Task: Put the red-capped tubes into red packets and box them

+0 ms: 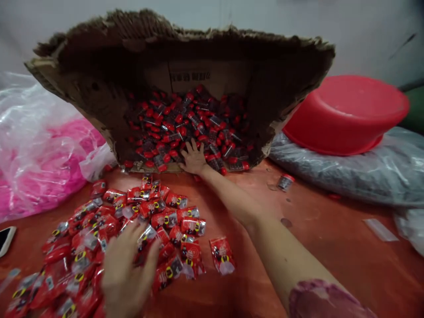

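Note:
My right hand (pixel 194 158) reaches to the front lip of a torn cardboard box (pixel 291 88) lying with its mouth toward me. Its fingers are spread over a heap of small clear jars with red caps (pixel 198 119) inside. Closer to me, my left hand (pixel 127 269), blurred by motion, hovers over or touches a pile of red printed packets (pixel 165 218); its thumb and fingers are apart. One red packet (pixel 221 255) lies by itself right of the pile.
A red plastic basin (pixel 347 115) rests upside down on a filled plastic bag (pixel 331 172) at right. A single jar (pixel 285 182) lies on the red table (pixel 298 251). Pink goods in clear bags (pixel 43 163) stand at left, above a phone (pixel 6 240).

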